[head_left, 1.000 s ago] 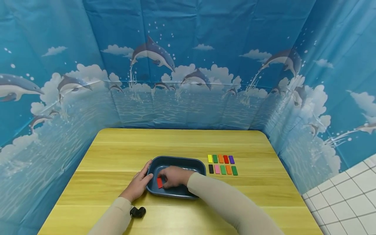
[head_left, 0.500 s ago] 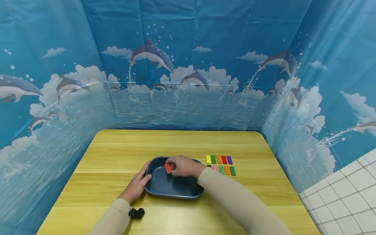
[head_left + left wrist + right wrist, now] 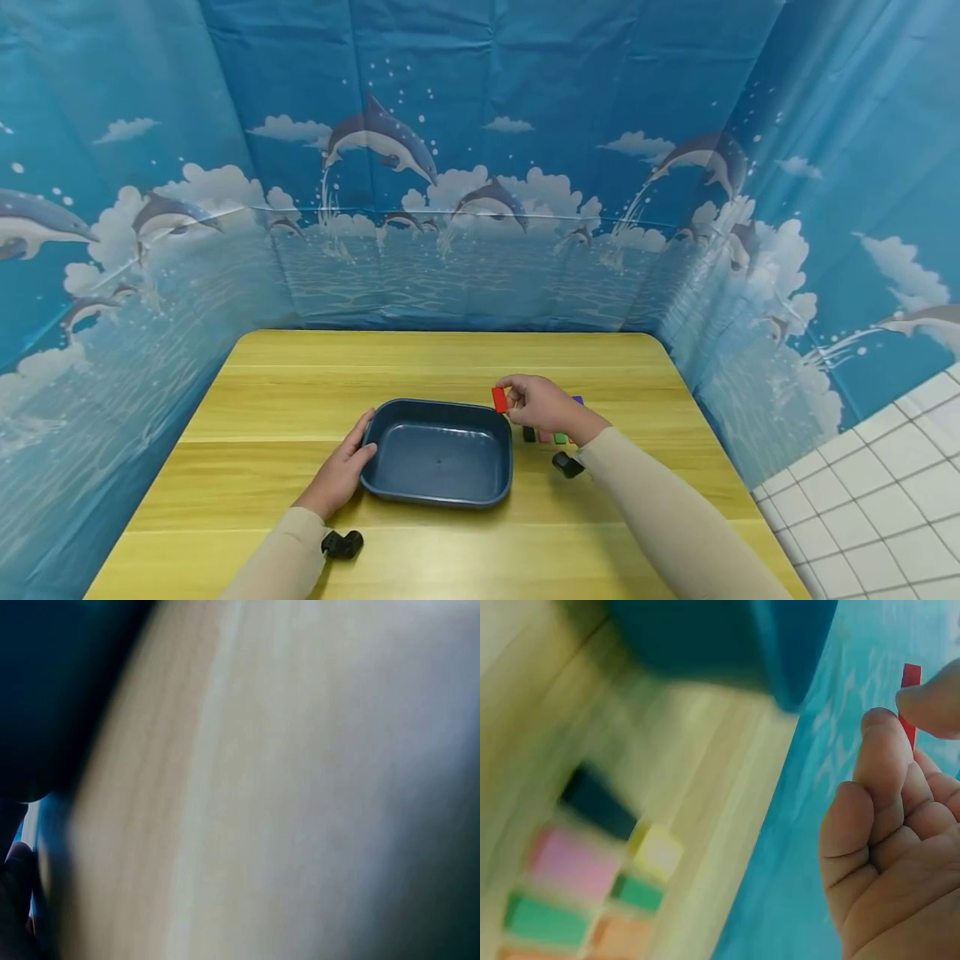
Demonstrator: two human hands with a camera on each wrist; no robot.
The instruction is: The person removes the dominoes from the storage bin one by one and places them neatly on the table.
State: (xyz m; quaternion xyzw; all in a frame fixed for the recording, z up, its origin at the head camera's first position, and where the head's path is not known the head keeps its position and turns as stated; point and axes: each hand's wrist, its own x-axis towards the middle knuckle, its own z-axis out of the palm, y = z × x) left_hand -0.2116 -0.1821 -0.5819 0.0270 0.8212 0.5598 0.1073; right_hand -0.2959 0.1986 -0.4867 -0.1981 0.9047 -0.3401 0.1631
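Observation:
My right hand [image 3: 543, 404] pinches a red domino [image 3: 499, 400] between thumb and fingers. It holds this upright in the air, just beyond the right rear corner of a dark blue plastic tub [image 3: 438, 499]. In the right wrist view the red domino [image 3: 910, 675] shows edge-on beside the thumb. At the tub's left end, my left hand [image 3: 339, 475] grips the rim, thumb over the edge and fingers along the outside. The left wrist view is blurred and shows only a bit of that hand at its lower left.
Two rows of coloured dominoes lie right of the tub, partly hidden by the right hand; a black domino [image 3: 528, 434] and a pink domino [image 3: 574, 862] are among them. A dolphin-printed curtain [image 3: 450, 275] hangs behind the wooden table [image 3: 285, 383].
My right hand has lifted the red domino out of the tub and carried it right, past the rear right corner. The left hand has stayed on the tub's left rim.

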